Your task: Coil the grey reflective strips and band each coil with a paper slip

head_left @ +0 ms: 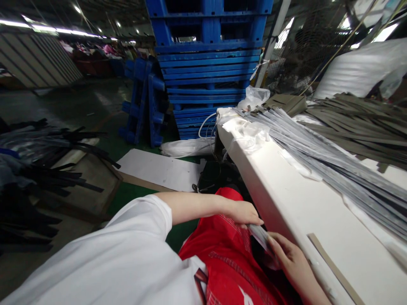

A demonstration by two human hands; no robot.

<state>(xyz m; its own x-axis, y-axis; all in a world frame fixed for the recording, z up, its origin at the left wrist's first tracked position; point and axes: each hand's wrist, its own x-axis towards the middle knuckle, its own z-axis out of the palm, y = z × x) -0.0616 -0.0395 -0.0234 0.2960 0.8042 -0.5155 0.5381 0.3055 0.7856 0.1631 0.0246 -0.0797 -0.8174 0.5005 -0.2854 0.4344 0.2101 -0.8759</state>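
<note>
Both hands are low, below the edge of a white table (295,199), over a red garment (229,254) on my lap. My left hand (243,212) is closed on the upper end of a bundle of thin grey strips (259,234). My right hand (291,259) grips the lower end of the same bundle, fingers curled round it. A single tan strip (333,269) lies on the table just right of my right hand.
A long pile of grey strips (333,165) and olive strips (359,123) covers the table's far side. Clear plastic bags (251,127) lie at its far end. Stacked blue pallets (210,67) stand ahead. Black strips (54,169) and white boards (162,169) lie on the floor at left.
</note>
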